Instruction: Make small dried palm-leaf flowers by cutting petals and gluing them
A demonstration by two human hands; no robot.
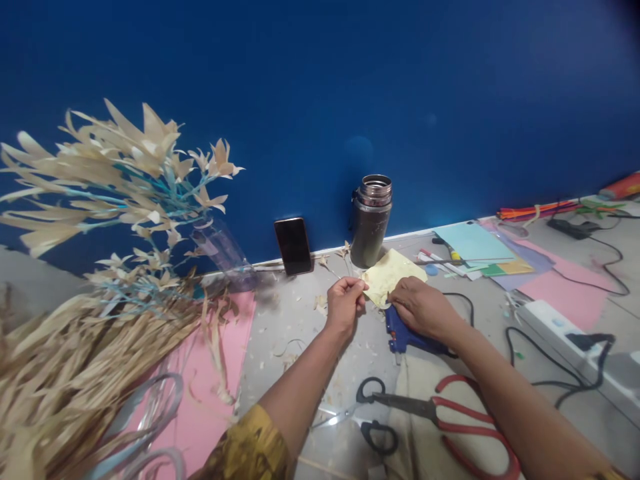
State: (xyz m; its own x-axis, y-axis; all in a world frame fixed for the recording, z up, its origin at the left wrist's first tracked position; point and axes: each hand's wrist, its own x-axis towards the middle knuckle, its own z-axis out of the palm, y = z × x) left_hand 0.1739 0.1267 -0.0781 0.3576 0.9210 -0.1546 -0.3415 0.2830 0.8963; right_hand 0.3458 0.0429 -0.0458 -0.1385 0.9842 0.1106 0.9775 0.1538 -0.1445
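Note:
My left hand is closed in a pinch beside the left edge of a pale yellow sheet of paper; whatever its fingertips hold is too small to make out. Over the sheet's lower right part, my right hand has its fingers curled together, and what they hold is hidden. Directly beneath that hand lies a blue glue gun on its side, its handle partly covered by the wrist. Several small dried husk flowers lie behind the left hand, at the foot of a dark steel flask.
A phone leans on the blue wall. Husk flowers rise from a clear tilted vase above dried husks. In front lie black-handled scissors and red-handled shears. A power strip with cables stands right, near coloured paper.

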